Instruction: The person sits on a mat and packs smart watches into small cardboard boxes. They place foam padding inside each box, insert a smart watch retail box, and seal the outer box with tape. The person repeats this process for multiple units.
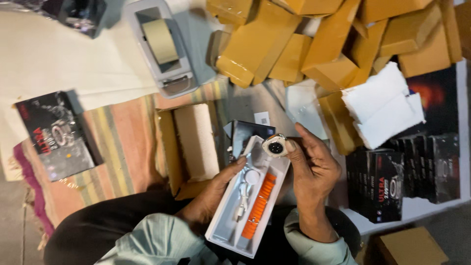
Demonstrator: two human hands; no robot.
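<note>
- Nearest, the white tray (230,216) with an orange strap (258,206) and white cable (244,194) rests in the left hand (216,189), whose grip grasps its edge.
- Right hand (311,169) grip pinches a watch body (275,145) over the tray's far end.
- Open cardboard box (189,147) lies just left of the left grip.

My left hand (213,189) reaches forward from a pale green sleeve, palm turned inward, fingers curled in a loose grip with the thumb on top. My right hand (314,169) is raised beside it, thumb and fingertips pinched together, wrist bent.
</note>
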